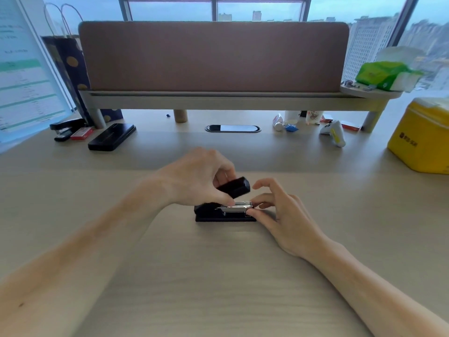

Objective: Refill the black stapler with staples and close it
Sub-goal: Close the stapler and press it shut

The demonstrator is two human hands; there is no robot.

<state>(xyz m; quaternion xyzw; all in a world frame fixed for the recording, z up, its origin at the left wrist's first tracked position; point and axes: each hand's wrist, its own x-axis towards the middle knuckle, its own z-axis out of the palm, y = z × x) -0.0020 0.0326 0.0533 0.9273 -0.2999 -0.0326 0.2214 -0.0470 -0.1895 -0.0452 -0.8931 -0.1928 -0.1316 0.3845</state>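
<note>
Across my pale wooden desk point(218, 276) stands a long mauve fabric divider point(213, 55) on a grey shelf rail. At far left I see a navy paper gift bag with gold dots point(70, 66), a second black stapler point(65, 127), a small red box point(82, 133) beside it and a flat black rectangular case point(112, 136). An oval black cable port point(232, 128) sits in the middle. On my right lie a white game controller point(333, 132), a yellow tin box point(424, 135) and a green tissue pack point(386, 75) up on the shelf end
</note>
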